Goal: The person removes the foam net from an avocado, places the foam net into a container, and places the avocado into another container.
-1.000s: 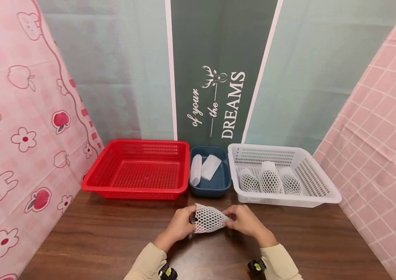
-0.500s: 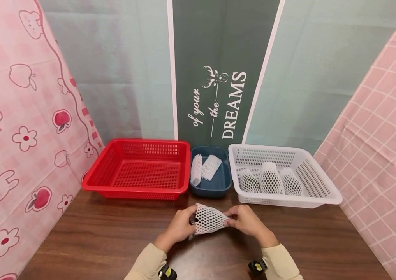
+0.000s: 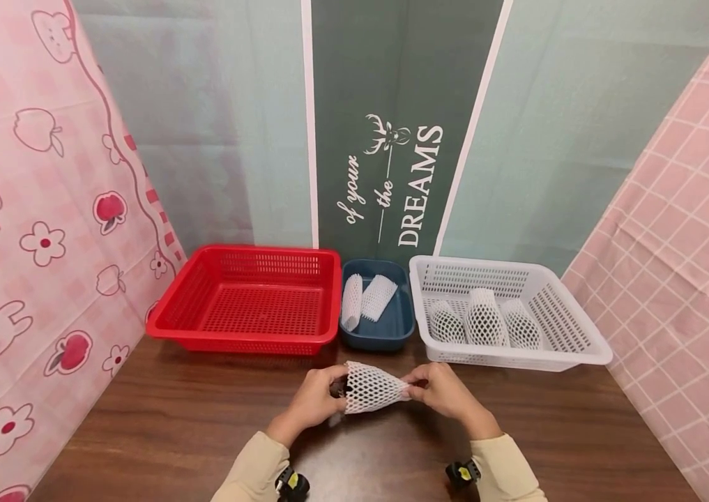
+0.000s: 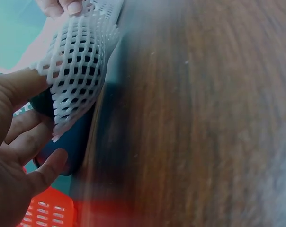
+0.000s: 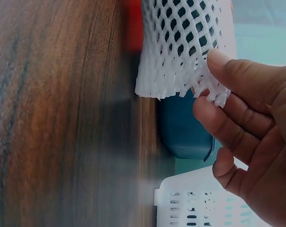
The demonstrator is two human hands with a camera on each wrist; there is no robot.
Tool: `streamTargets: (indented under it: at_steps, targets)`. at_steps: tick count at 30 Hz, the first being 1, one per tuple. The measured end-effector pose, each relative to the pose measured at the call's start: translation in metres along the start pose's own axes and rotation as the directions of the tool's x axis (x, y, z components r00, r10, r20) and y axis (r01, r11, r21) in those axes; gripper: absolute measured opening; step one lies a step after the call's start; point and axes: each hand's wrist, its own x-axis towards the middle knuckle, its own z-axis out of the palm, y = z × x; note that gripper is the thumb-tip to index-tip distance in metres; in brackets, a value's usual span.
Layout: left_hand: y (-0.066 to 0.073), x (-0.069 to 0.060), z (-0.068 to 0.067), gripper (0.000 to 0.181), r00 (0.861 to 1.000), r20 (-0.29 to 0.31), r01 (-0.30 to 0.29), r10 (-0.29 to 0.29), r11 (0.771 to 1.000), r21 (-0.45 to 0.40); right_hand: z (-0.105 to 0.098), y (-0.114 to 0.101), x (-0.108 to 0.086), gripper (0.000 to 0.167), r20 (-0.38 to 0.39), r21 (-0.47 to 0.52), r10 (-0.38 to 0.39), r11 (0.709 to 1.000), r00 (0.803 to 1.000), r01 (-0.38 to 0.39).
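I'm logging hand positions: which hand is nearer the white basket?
Right. The right hand pinches the narrow end of the foam net, just in front of the white basket; the left hand is farther left, in front of the red basket.

Booth-like workspace: printed cloths on three sides of a wooden table.

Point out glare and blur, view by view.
Head view: pale sheen on the table at bottom centre; left wrist view: foam net clear, but the table soft, bluish glare at lower right; right wrist view: table soft again, backdrop washed out at upper right.
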Motion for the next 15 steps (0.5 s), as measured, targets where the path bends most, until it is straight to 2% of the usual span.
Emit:
streamTargets:
  at_steps: [9,15]
  targets:
    - [-0.0009,-0.0016,-0.0065,0.048,1.0,0.006,0.021,-0.021,1.0,-0.007,-0.0011,-0.0015,0.0004,0.008,0.008,0.012,0.018,1.0,1.0,-0.018]
    - [-0.0025,-0.0025,-0.0093,0.049,0.999,0.025,0.04,-0.037,0.994,-0.101,-0.0036,-0.0042,0.0013,0.008,0.009,-0.003,0.028,1.0,1.0,-0.028]
